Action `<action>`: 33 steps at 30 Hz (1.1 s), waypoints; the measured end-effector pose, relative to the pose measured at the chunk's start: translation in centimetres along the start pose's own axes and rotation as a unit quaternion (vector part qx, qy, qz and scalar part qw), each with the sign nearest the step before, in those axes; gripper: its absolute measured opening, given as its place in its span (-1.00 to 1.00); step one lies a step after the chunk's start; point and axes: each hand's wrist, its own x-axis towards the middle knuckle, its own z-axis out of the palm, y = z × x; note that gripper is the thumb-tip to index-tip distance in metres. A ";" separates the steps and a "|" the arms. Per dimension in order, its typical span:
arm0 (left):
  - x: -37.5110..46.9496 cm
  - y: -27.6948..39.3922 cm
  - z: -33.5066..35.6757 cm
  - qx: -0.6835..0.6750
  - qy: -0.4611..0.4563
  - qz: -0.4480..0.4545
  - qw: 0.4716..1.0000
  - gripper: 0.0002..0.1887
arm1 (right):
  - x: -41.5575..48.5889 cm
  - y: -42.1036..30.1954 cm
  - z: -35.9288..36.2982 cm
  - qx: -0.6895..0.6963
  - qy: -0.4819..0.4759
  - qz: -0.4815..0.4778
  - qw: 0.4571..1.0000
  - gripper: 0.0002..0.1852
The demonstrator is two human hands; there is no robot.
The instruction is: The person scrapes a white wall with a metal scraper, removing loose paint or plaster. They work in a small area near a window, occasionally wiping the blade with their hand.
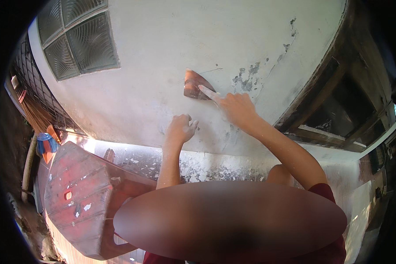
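My right hand [236, 107] is closed around the handle end of a wide scraper blade [194, 84], a putty knife by its shape, with the index finger stretched along the blade. The blade lies on the white wall [151, 82]; the handle is hidden in the hand. Right of the blade, the wall has grey patches of peeled paint [246, 79] and a thin crack. Lower and to the left, my left hand [181, 128] is close to the wall, fingers curled and thumb raised, with nothing visible in it. White dust coats both hands.
A dusty red plastic stool [79, 198] stands at lower left. Paint flakes litter the floor [214, 166] along the wall's foot. Glass blocks [92, 41] are set in the wall at upper left, a broom [36, 110] stands at far left, and a dark wood-framed window or door [336, 102] is at right.
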 end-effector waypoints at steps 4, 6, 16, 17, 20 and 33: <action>-0.4 -0.2 -0.9 0.036 -0.107 -0.051 0.992 -0.48 | 1.5 -2.2 2.8 0.068 0.055 -0.017 0.996 -0.21; -0.3 0.0 -1.3 0.044 -0.132 -0.041 0.989 -0.46 | -1.3 -0.2 4.1 0.017 0.027 -0.004 0.999 -0.20; -0.3 -0.5 -1.3 0.091 -0.193 -0.029 0.977 -0.40 | -19.5 13.6 9.0 -0.126 -0.107 0.013 0.986 -0.07; -0.4 -0.8 -1.4 0.101 -0.201 -0.026 0.974 -0.39 | -20.3 13.7 10.2 -0.135 -0.111 0.017 0.984 -0.07; -0.8 -1.8 -1.7 0.096 -0.207 -0.043 0.973 -0.38 | -22.9 13.2 14.3 -0.099 -0.138 0.043 0.985 -0.12; 0.9 2.6 1.6 -0.048 -0.015 0.157 0.986 -0.78 | -19.4 12.7 6.3 0.103 0.319 0.180 0.925 -0.42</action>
